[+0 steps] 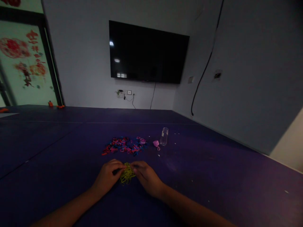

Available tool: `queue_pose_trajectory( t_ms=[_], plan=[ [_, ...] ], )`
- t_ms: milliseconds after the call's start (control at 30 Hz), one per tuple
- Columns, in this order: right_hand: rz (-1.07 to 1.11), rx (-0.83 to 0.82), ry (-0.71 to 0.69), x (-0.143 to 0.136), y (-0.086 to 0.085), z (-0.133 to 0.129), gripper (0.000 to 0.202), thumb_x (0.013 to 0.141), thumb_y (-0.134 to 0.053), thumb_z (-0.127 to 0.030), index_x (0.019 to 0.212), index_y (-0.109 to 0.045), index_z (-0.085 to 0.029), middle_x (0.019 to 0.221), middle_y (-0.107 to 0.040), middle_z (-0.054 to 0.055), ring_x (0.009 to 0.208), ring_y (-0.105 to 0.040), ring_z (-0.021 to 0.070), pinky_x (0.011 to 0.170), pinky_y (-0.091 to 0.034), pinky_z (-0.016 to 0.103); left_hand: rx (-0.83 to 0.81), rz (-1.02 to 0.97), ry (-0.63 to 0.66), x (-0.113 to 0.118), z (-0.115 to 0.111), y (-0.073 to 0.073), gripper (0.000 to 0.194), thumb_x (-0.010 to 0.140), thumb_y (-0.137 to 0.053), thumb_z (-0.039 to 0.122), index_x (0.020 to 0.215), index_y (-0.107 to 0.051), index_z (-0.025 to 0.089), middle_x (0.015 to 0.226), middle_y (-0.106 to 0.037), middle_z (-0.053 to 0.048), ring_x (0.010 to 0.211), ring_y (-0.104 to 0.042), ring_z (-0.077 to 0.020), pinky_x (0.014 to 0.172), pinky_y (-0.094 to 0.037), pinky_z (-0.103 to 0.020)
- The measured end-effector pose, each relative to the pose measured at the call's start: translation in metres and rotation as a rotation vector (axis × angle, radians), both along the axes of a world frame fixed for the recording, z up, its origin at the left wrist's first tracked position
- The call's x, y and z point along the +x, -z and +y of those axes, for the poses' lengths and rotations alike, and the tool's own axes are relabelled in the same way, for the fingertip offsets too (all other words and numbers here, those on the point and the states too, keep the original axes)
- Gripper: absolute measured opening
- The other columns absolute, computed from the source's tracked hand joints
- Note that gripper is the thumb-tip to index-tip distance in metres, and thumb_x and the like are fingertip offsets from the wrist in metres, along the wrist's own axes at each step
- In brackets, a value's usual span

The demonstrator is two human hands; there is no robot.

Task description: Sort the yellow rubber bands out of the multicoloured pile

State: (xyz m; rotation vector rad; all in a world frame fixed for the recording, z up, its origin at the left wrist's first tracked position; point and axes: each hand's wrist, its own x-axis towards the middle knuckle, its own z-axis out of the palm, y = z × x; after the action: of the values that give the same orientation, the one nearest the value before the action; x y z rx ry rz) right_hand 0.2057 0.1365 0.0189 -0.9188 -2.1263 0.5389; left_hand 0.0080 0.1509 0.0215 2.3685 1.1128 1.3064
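Observation:
A small heap of yellow rubber bands (127, 176) lies on the dark purple floor mat (99, 205) close in front of me. My left hand (110, 174) meets the heap from the left, thumb and forefinger pinched at its upper edge. On the other side my right hand (147, 178) has its fingers closed at the heap's upper right. Both hands seem to grip yellow bands; exactly which ones is too small to make out. Beyond them spreads a loose pile of red, pink and blue bands (123, 145).
A clear bottle (164, 137) without its lid stands right of the coloured pile, a pink cap with a loop (156, 143) beside it. White scraps dot the mat on the right. A television (149, 52) hangs on the far wall; a black cable (201, 77) runs down the right wall.

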Motion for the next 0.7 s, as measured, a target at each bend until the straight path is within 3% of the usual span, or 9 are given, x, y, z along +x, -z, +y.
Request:
queue_pose_trajectory(
  t_ms=[267, 467, 700],
  plan=[
    [-0.005, -0.003, -0.117, 0.003, -0.005, -0.004, 0.040, 0.096, -0.028, -0.037, 0.123, -0.054, -0.022, 0.122, -0.057, 0.008, 0.114, -0.051, 0.0179, 0.100, -0.037, 0.037, -0.075, -0.014, 0.016, -0.002, -0.002, 0.000, 0.021, 0.075, -0.052, 0.017, 0.082, -0.072, 0.023, 0.084, -0.072, -0.003, 0.076, -0.066, -0.0164, 0.073, -0.054, -0.030],
    [0.053, -0.014, -0.042, 0.005, 0.000, -0.004, 0.044, 0.096, -0.025, -0.042, 0.126, -0.050, -0.023, 0.121, -0.058, 0.008, 0.115, -0.051, 0.0182, 0.100, -0.037, 0.040, -0.096, 0.001, -0.009, -0.002, -0.002, -0.001, 0.022, 0.074, -0.054, 0.017, 0.084, -0.072, 0.023, 0.088, -0.072, -0.003, 0.080, -0.066, -0.0174, 0.077, -0.054, -0.033],
    [0.041, -0.024, 0.006, 0.006, 0.006, -0.001, 0.045, 0.095, -0.028, -0.044, 0.134, -0.041, -0.025, 0.125, -0.055, 0.008, 0.116, -0.049, 0.0191, 0.101, -0.035, 0.042, -0.110, 0.019, -0.016, -0.001, -0.007, -0.005, 0.024, 0.080, -0.050, 0.025, 0.095, -0.070, 0.024, 0.084, -0.072, -0.003, 0.076, -0.065, -0.0163, 0.071, -0.053, -0.029]
  ],
)
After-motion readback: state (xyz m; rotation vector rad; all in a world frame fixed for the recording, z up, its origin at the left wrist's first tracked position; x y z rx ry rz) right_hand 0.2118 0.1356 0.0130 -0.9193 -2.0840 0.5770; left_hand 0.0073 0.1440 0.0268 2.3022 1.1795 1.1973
